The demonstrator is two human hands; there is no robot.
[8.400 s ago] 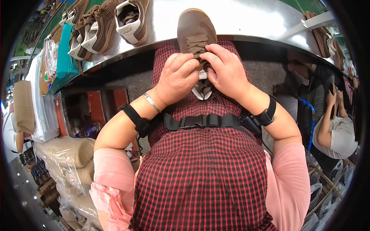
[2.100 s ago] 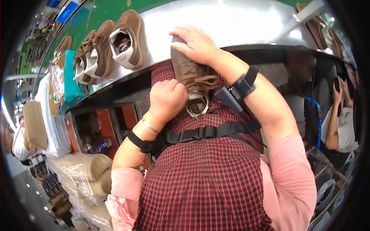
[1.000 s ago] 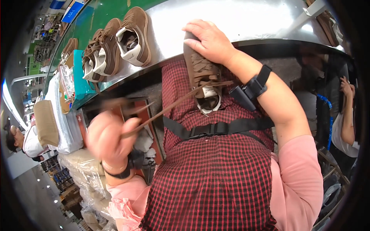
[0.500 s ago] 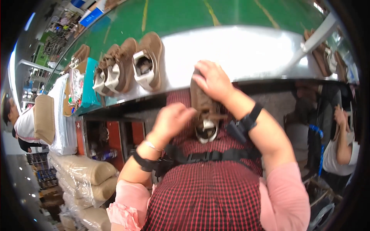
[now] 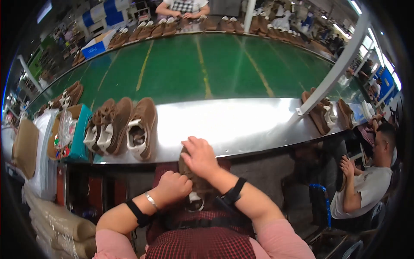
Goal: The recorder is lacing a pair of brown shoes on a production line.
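A brown shoe (image 5: pixel 198 183) rests over my lap with its toe pointing away and its white-lined opening toward me. My right hand (image 5: pixel 199 156) wraps over the toe end, thumb and fingers pressed to it. At the left side of the lacing lies my left hand (image 5: pixel 174 188), fingers curled closed against the shoe; what they pinch is hidden. On the steel ledge ahead to the left stands a brown shoe with a white heel (image 5: pixel 142 127), beside more laced brown shoes (image 5: pixel 113 123).
Beyond the steel ledge (image 5: pixel 224 121) runs a green conveyor belt (image 5: pixel 172 64). A teal box (image 5: pixel 79 134) with small items stands left. A white post (image 5: pixel 332 64) rises at right near more shoes (image 5: pixel 318 116). Co-workers sit at right (image 5: pixel 366 177) and across the belt (image 5: pixel 183 8).
The view has tilted up, showing the far side of the belt. My left hand has come in from beside the shoe and closed at its lacing. My right hand stays on the toe.
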